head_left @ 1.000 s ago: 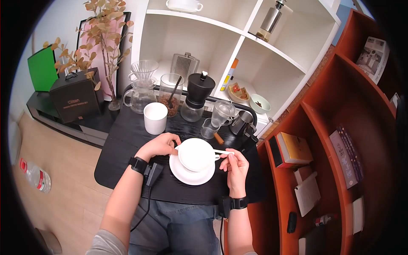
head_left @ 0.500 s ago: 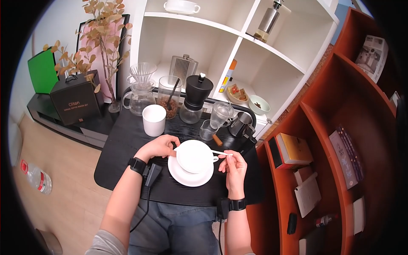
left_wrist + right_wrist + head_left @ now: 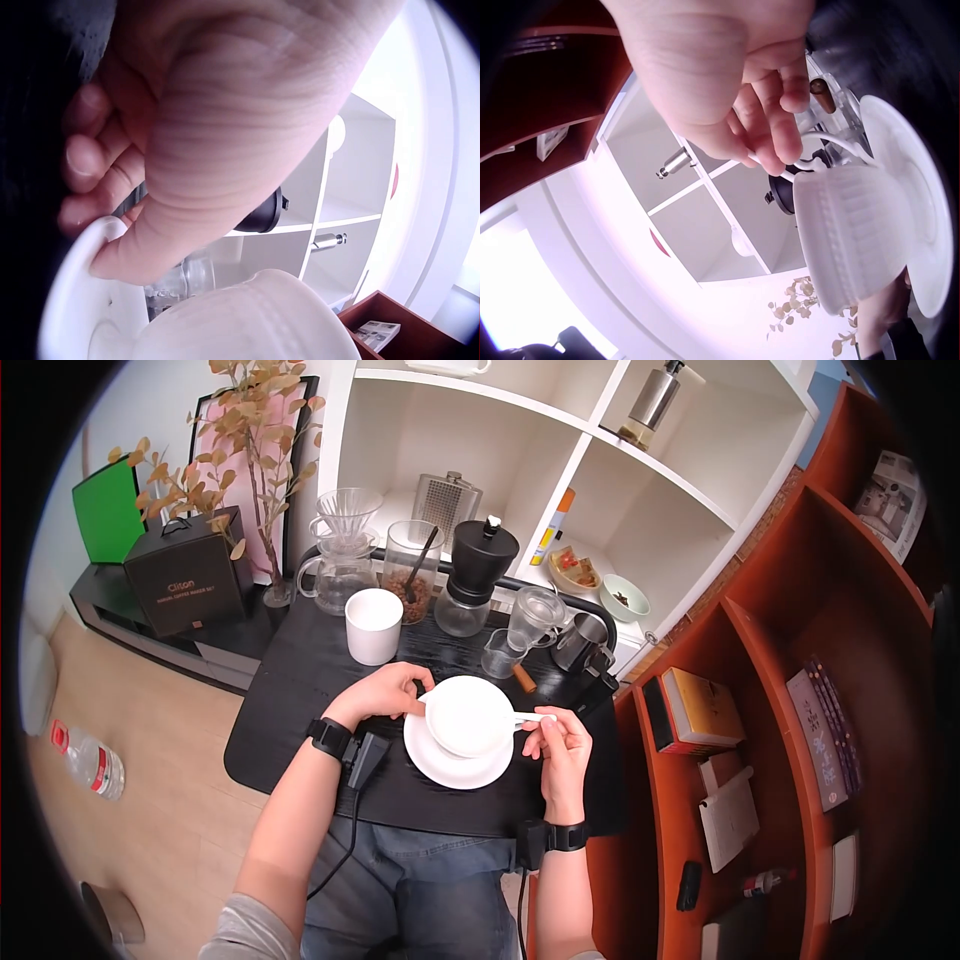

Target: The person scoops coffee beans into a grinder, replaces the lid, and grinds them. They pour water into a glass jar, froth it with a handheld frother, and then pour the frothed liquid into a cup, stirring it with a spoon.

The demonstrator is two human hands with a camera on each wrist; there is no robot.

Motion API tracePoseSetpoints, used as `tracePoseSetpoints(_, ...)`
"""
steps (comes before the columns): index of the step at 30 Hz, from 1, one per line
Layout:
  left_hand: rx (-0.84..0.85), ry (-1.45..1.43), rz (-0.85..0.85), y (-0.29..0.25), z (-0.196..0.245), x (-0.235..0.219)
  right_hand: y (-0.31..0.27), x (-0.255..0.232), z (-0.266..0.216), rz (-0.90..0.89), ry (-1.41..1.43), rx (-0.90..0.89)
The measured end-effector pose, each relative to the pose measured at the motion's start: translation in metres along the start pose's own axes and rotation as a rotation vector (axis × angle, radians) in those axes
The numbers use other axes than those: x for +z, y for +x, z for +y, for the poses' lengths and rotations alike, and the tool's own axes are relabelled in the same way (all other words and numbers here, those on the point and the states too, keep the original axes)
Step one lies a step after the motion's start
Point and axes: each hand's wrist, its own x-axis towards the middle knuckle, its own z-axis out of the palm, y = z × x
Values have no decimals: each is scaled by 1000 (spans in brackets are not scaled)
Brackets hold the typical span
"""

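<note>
A white cup [image 3: 468, 717] sits on a white saucer [image 3: 452, 772] at the near middle of the black table. My left hand [image 3: 385, 695] pinches the saucer's left rim; in the left wrist view the thumb lies over the rim [image 3: 64, 292], with the fingers at its edge. On the other side, my right hand [image 3: 562, 755] pinches a thin white spoon [image 3: 533, 717] that reaches over the cup's rim. The spoon's far end is hidden inside the cup. The cup's handle [image 3: 840, 140] points toward the right hand, below the spoon.
Behind the cup stand a white canister [image 3: 373, 630], a glass dripper and server [image 3: 345, 550], a glass of beans [image 3: 408, 585], a black grinder [image 3: 478, 570], small glass jugs [image 3: 535, 615] and a metal pitcher [image 3: 580, 642]. A red-brown bookshelf [image 3: 690, 690] borders the right.
The head view has shifted slightly, so the scene sits a little higher and further right. Left hand keeps its pinch on the saucer; the spoon's angle over the cup differs slightly.
</note>
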Motion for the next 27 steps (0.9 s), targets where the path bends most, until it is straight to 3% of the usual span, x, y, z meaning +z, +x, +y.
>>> tracePoseSetpoints(8,5,23,-32,4,-6,-2,1,-8,2,-22,175,95)
tracePoseSetpoints(27,-2,11,-35,3,-3,0,1,-6,2,-25,196,-13)
